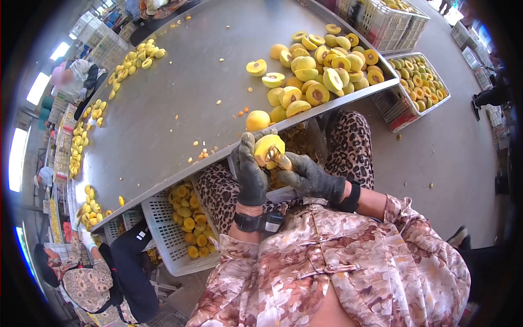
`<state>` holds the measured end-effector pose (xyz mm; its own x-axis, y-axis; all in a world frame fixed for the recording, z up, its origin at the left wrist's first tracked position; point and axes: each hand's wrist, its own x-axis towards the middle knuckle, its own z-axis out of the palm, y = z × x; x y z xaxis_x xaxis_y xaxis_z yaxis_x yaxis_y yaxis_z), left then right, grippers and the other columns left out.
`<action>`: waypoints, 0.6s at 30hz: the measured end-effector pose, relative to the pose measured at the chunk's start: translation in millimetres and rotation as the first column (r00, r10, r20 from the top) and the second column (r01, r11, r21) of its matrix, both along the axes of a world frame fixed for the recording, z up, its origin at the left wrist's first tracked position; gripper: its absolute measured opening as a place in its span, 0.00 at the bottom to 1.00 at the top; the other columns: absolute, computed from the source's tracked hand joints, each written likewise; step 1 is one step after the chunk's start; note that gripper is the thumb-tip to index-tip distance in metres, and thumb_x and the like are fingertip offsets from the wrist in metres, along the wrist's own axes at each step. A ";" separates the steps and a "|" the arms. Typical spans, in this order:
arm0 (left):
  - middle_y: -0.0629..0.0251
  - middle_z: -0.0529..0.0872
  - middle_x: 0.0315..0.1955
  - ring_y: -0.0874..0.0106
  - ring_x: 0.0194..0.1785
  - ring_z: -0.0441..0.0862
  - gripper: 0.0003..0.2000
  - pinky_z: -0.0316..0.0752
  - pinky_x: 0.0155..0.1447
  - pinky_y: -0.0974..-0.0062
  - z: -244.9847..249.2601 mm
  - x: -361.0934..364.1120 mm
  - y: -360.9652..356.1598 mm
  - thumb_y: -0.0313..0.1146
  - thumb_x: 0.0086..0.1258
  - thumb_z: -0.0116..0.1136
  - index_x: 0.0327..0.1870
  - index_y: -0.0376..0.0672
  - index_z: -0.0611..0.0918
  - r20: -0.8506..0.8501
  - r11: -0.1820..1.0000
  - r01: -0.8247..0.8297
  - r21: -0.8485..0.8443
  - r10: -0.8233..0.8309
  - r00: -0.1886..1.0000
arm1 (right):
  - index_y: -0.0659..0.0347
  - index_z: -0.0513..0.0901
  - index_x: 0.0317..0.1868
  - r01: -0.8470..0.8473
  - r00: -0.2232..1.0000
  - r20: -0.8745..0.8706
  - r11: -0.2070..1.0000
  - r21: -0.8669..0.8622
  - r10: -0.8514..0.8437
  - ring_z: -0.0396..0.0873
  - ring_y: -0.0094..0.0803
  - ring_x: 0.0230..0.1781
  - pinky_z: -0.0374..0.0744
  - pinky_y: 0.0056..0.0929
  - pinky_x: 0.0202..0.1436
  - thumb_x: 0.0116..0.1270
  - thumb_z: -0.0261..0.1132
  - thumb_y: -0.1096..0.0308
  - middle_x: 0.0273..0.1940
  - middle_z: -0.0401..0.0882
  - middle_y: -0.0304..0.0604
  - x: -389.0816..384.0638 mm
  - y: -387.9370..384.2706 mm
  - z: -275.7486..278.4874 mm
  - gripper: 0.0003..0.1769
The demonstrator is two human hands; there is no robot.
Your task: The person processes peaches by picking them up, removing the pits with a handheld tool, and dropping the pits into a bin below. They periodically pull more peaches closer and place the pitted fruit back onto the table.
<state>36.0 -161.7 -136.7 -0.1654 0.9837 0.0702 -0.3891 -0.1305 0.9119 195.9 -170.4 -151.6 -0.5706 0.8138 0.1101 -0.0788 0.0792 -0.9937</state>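
Observation:
My left hand [252,173], in a dark glove, holds a yellow halved fruit [269,149] near the table's edge, cut face toward my right. My right hand [311,175], gloved too, is closed around a small pitting tool [283,161], whose metal loop touches the fruit's centre. Just beyond my hands a yellow fruit [257,120] sits on the metal table [180,82]. To its right is a pile of halved fruit [317,94], some with brown pits or hollows showing.
Below the table edge stands a white crate [163,231] of fruit pieces. Another full crate [418,84] is at the right. Small scraps [204,154] dot the table. A co-worker [90,280] sits at the lower left, near more fruit [90,207].

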 end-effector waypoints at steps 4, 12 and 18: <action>0.60 0.87 0.45 0.69 0.48 0.84 0.22 0.80 0.55 0.69 -43.7 -10.9 7.7 0.49 0.86 0.45 0.49 0.38 0.84 -0.268 0.986 -0.133 0.097 0.154 0.951 | 0.65 0.80 0.61 0.080 0.984 -0.170 0.985 0.156 -0.053 0.83 0.27 0.52 0.83 0.36 0.56 0.78 0.60 0.67 0.51 0.87 0.43 -4.4 1.6 -21.1 0.17; 0.50 0.86 0.50 0.61 0.54 0.82 0.27 0.78 0.64 0.63 23.4 17.7 11.4 0.48 0.87 0.38 0.52 0.29 0.83 -0.194 0.948 -0.257 0.187 0.292 0.937 | 0.62 0.81 0.60 0.079 0.973 -0.222 0.996 0.041 -0.068 0.77 0.21 0.50 0.79 0.28 0.56 0.85 0.54 0.58 0.48 0.85 0.36 -26.0 15.8 -2.0 0.18; 0.49 0.84 0.54 0.59 0.58 0.83 0.26 0.79 0.67 0.60 52.6 13.0 10.4 0.47 0.87 0.36 0.57 0.29 0.81 -0.279 0.939 -0.205 0.276 0.282 0.918 | 0.62 0.78 0.63 -0.048 0.946 -0.324 0.982 -0.185 -0.014 0.77 0.26 0.55 0.77 0.29 0.61 0.82 0.59 0.63 0.53 0.83 0.39 -32.6 12.1 34.5 0.17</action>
<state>49.0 -151.3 -84.1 -0.3294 0.8634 0.3822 -0.0208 -0.4113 0.9113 163.3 -158.3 -117.1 -0.5437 0.8281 0.1368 -0.3975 -0.1105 -0.9109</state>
